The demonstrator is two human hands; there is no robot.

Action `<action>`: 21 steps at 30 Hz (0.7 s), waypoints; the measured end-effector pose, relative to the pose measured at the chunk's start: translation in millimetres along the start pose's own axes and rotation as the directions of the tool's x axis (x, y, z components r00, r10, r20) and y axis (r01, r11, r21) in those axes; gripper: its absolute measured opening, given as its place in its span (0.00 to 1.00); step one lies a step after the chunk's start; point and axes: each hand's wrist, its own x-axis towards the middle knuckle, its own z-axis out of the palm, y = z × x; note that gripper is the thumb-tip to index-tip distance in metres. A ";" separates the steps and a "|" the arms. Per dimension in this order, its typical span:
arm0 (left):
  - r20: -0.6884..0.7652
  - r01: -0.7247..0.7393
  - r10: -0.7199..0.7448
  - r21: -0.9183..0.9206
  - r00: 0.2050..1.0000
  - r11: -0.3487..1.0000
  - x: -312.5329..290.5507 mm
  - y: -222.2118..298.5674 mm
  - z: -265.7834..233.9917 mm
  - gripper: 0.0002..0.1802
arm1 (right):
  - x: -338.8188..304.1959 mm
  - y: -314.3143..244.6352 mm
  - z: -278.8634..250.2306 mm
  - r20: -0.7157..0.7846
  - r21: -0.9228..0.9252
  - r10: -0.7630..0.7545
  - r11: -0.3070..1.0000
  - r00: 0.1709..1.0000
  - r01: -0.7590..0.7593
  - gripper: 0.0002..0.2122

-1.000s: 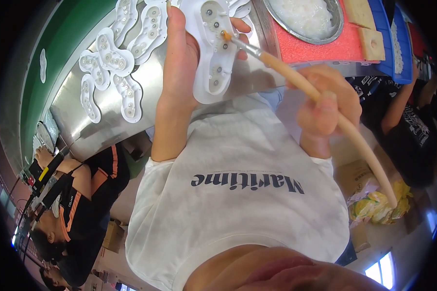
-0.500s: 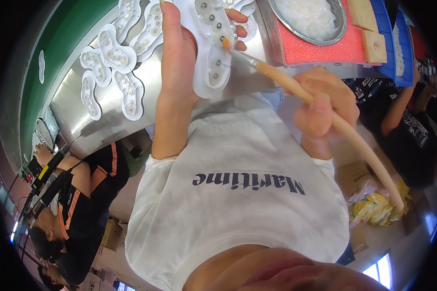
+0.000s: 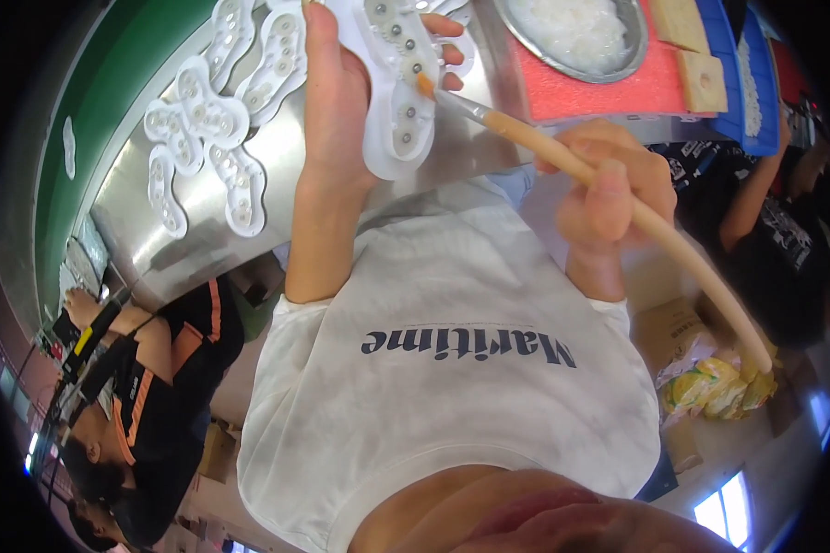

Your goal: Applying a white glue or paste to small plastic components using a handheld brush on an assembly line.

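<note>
Brush shifted bodyward along casing, long axis fore-aft; hands hold casing (left), brush (right).

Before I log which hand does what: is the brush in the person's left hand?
No, the right hand grips the brush by its handle, while the left hand holds a white plastic part.

Brush in right hand

The top edge cuts off the white casing and the metal bowl; the casing hides part of the left hand.
</note>
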 end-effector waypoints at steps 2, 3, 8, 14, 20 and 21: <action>-0.283 0.052 -0.008 0.149 0.959 0.988 -2.0 3.6 9.1 0.32 | 3.0 1.7 -5.0 -0.094 0.004 0.052 0.999 0.994 -0.051 0.11; -0.270 0.064 -0.047 0.054 0.962 0.997 -2.8 4.5 7.8 0.31 | 7.5 2.9 -10.8 -0.220 0.028 0.057 0.998 0.974 -0.052 0.11; -0.410 0.323 -0.210 0.226 0.887 0.919 1.6 8.6 4.2 0.34 | 40.6 23.6 -46.9 -0.426 -0.262 -0.016 0.959 0.905 -0.106 0.11; -0.308 0.292 -0.241 0.131 0.920 0.947 -6.2 8.6 -3.3 0.32 | 50.0 52.5 -26.3 -0.239 -0.226 0.202 0.940 0.950 -0.256 0.09; -0.337 0.337 -0.287 0.102 0.897 0.936 -8.6 8.2 1.9 0.31 | 51.1 60.3 -24.9 -0.253 -0.105 0.274 0.946 0.928 -0.308 0.09; -0.306 0.323 -0.281 0.092 0.909 0.942 -7.1 7.7 1.0 0.30 | 51.5 57.0 -28.0 -0.304 -0.091 0.278 0.944 0.911 -0.318 0.10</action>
